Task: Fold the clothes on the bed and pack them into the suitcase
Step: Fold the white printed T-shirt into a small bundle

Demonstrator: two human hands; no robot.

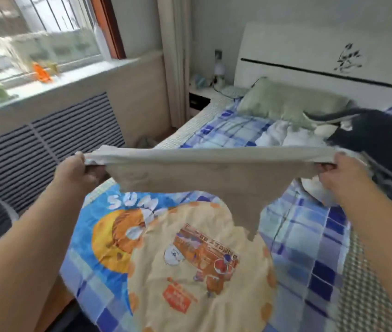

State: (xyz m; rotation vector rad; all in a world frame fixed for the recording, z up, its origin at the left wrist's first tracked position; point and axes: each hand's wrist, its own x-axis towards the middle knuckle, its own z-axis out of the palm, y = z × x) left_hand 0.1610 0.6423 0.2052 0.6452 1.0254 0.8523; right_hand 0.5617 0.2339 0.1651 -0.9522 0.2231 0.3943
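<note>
A beige garment point(204, 173) hangs stretched in the air above the bed point(305, 248). My left hand point(77, 173) grips its left end and my right hand point(341, 173) grips its right end, so the top edge is taut between them. The lower part tapers to a point that dangles over the bedding. A heap of dark clothes point(381, 149) and white clothes point(283, 137) lies on the bed at the right, behind the garment. No suitcase is in view.
A cartoon-print quilt point(190, 259) covers the near part of the blue checked sheet. A green pillow point(290, 101) lies by the white headboard point(309, 51). A radiator cover point(46, 140) and a windowsill run along the left wall. A nightstand point(202, 94) stands in the corner.
</note>
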